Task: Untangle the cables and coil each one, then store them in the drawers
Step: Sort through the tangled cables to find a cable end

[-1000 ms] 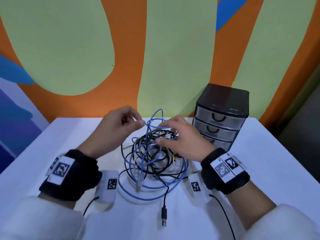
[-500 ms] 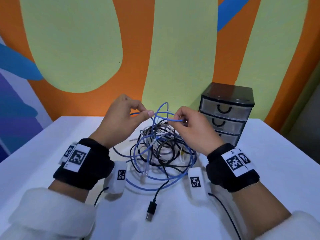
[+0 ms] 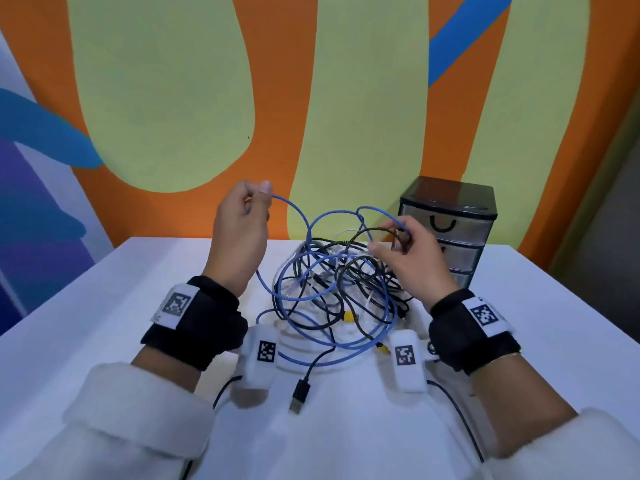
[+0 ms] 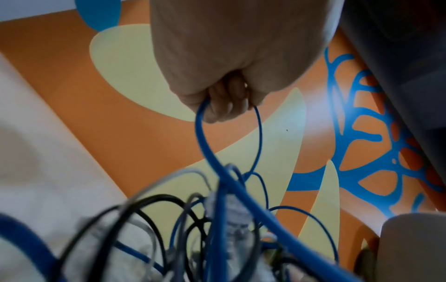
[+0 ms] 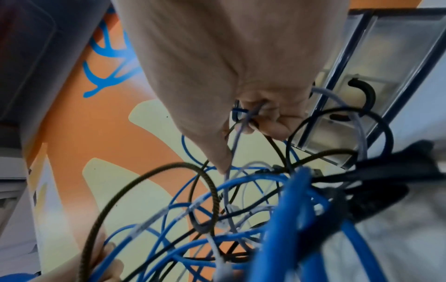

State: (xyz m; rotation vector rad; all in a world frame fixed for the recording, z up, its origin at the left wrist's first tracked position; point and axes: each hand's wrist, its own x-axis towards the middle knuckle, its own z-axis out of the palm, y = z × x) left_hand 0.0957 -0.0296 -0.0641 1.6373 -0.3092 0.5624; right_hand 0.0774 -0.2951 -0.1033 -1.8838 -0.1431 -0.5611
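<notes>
The left hand (image 3: 239, 233) pinches a loop of thin blue rubbery cable (image 3: 294, 209); the right hand (image 3: 412, 258) curls around several strands of the tangled cable pile (image 3: 332, 292). Light and limp, these probably snag, so gripping near a plug looks wiser.

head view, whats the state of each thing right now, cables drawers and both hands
blue cable: tangled, one loop lifted
black USB cable: tangled, plug lying free on table
drawer unit: all visible drawers closed
left hand: pinching blue cable, raised
right hand: gripping several strands

White table (image 3: 145, 306), tangled blue, black and white cables (image 3: 332, 299), 3-drawer unit (image 3: 450, 230) at back
</notes>
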